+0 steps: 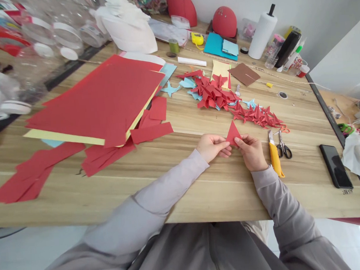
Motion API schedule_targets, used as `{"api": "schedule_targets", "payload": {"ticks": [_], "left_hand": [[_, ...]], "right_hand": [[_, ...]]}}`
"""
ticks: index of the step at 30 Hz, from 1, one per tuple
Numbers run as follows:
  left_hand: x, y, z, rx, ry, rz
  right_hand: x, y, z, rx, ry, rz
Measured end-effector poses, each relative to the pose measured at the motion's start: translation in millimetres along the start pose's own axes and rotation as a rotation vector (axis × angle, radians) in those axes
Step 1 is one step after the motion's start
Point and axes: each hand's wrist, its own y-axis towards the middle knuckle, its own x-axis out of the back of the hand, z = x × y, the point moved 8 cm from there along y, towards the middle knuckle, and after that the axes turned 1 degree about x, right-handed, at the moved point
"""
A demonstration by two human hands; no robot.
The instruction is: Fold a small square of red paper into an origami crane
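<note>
Against a pale wall, a wood-grained table is covered with paper and tools. Just above its near half, a red triangle is held between two hands, its tip pointed away from the body. Its lower left corner is pinched by the thumb and fingers of the left hand; its right side is gripped by the right hand, the thumb pressed on top and the other fingers curled. Whether the paper is being touched to the tabletop cannot be told.

Just beyond the triangle, red stars are heaped and trailed to the right, with some blue pieces mixed among them. One blue star is set apart on the left. Beside the right hand, a yellow-handled cutter and scissors are laid side by side, with a phone placed farther right. On the left, large red sheets are stacked over yellow paper, and red strips are scattered around them. Farther back, brown paper and a yellow tape measure can be seen. At upper left, clear jars seem to be crowded together, though blurred.
</note>
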Motion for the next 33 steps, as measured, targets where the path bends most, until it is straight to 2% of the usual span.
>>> {"api": "schedule_targets", "payload": {"ticks": [7,10,19,28,33], "left_hand": [[-1.8,0,2,0.051,-0.013,0.046],[-1.4,0,2,0.067,0.045,0.058],[-13.4,0,10,0.114,0.217,0.252],[-12.1,1,8,0.005,0.261,0.221],[-8.4,-1,-1,-0.044,0.278,0.172]], "right_hand": [[0,0,0,-0.008,0.009,-0.005],[1,0,1,0.0,-0.011,-0.001],[-4,-2,1,0.007,-0.045,0.074],[-8,-4,1,0.004,-0.064,0.11],[-16,-7,3,-0.006,-0.22,0.189]]}}
